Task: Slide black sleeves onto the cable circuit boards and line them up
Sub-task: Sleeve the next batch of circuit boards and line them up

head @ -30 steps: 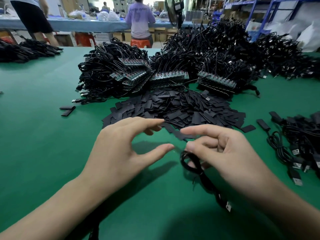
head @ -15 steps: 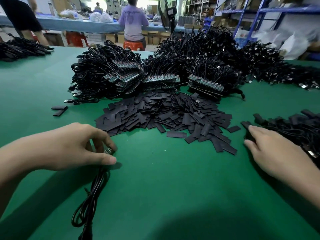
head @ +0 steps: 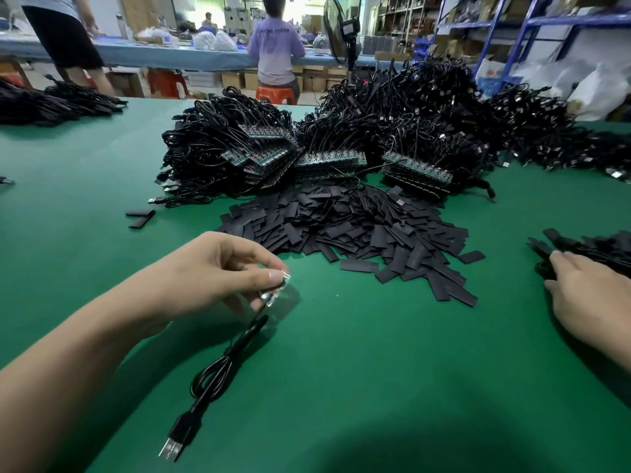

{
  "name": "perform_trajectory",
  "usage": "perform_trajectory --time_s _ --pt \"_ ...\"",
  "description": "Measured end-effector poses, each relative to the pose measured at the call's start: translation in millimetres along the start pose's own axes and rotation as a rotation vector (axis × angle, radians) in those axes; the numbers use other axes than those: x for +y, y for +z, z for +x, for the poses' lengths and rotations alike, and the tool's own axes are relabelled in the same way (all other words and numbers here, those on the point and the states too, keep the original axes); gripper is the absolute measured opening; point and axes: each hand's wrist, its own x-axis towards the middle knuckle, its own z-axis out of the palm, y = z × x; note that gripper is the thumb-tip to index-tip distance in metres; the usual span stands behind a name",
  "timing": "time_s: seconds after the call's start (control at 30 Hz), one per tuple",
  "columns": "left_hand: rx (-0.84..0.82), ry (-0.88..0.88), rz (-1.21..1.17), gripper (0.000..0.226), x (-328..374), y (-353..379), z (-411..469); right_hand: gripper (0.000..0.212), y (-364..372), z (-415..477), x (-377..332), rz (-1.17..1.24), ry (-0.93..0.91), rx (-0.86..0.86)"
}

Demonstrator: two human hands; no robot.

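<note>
My left hand (head: 218, 271) pinches the small circuit-board end of a coiled black cable (head: 218, 367), lifted a little off the green table (head: 375, 370); the cable's USB plug (head: 174, 445) lies near the front edge. My right hand (head: 587, 295) rests at the far right, fingertips on a row of sleeved cables (head: 594, 247); whether it grips anything is unclear. A heap of flat black sleeves (head: 355, 227) lies in the middle. Behind it sit bundles of black cables with bare circuit boards (head: 327, 158) lined in rows.
Two loose sleeves (head: 140, 216) lie left of the heap. More cable piles (head: 51, 100) sit at the far left and far right. A standing fan (head: 341, 32), blue shelving and people at another bench are beyond the table.
My left hand has lifted the cable's board end and moved it right, toward the sleeve heap, dragging the cable along. My right hand has stayed at the sleeved cables on the right.
</note>
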Motion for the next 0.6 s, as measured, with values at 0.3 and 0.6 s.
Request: perform_trajectory --time_s 0.3,0.6 --pt "-0.06 0.086 0.712 0.037 15.4 28.4 4.6 0.041 -85.7 -92.3 -135.0 0.489 -0.63 0.061" --pt "0.073 0.138 0.557 0.013 23.4 48.4 10.0 0.025 -68.4 -99.7 -176.9 1.065 -0.723 -0.003"
